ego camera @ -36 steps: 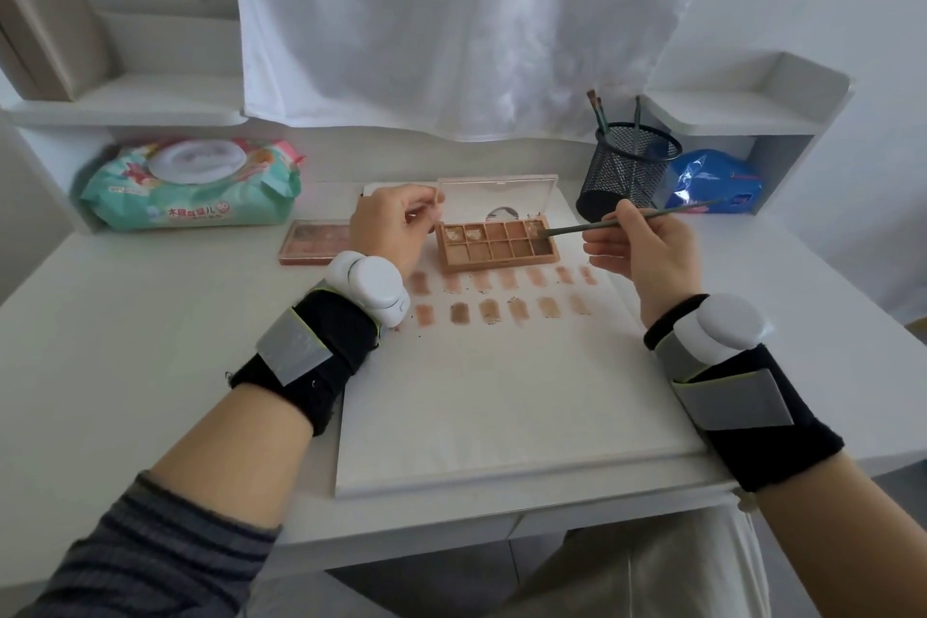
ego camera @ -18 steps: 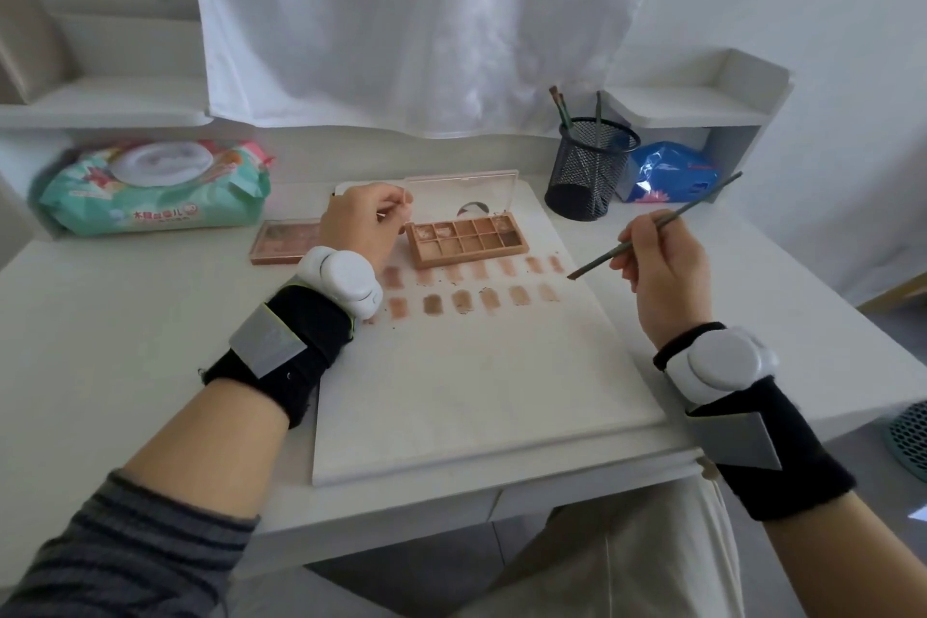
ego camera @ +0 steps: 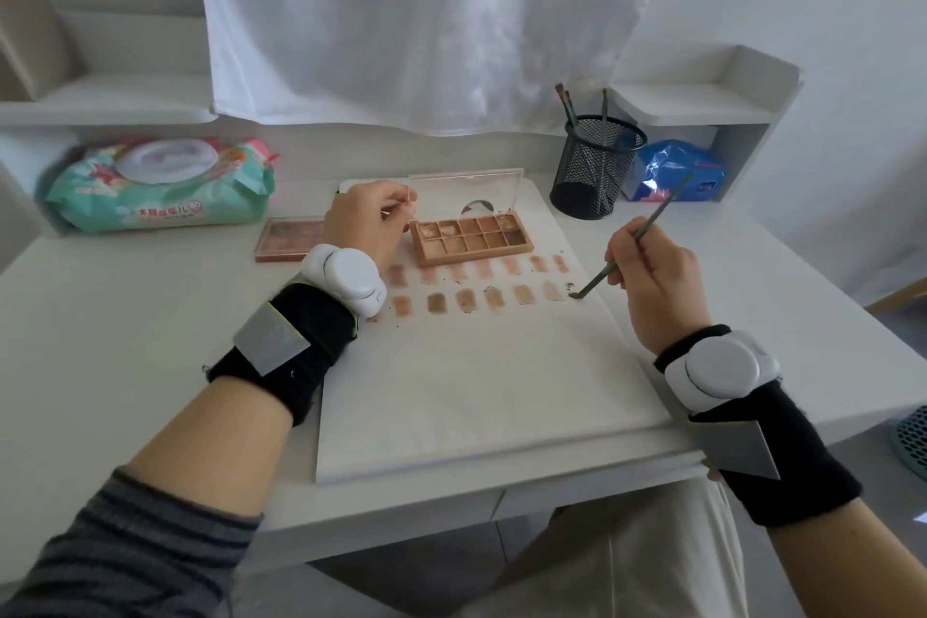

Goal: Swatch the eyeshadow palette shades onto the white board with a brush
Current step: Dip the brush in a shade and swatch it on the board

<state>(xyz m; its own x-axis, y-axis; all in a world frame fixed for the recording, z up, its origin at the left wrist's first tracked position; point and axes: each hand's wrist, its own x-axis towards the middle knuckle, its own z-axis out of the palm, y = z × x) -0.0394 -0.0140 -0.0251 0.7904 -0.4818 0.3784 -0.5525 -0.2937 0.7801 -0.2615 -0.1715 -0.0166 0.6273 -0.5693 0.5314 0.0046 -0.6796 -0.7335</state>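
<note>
Your right hand [ego camera: 652, 281] is keeping its grip pinched on a thin dark-handled makeup brush [ego camera: 636, 241], whose bristle tip is touching the flat white rectangular board [ego camera: 476, 376] at the right end of the nearer row of brown swatches [ego camera: 481, 299]. Your left hand [ego camera: 363, 226] is curling its grip closed just left of the open tan rectangular eyeshadow palette [ego camera: 471, 238], which is lying on the board's far part, its clear lid raised. You are leaving a second pink palette [ego camera: 286, 238] on the white counter [ego camera: 125, 341], left of that hand. Far right, a black mesh cup [ego camera: 594, 171] is holding more brushes.
</note>
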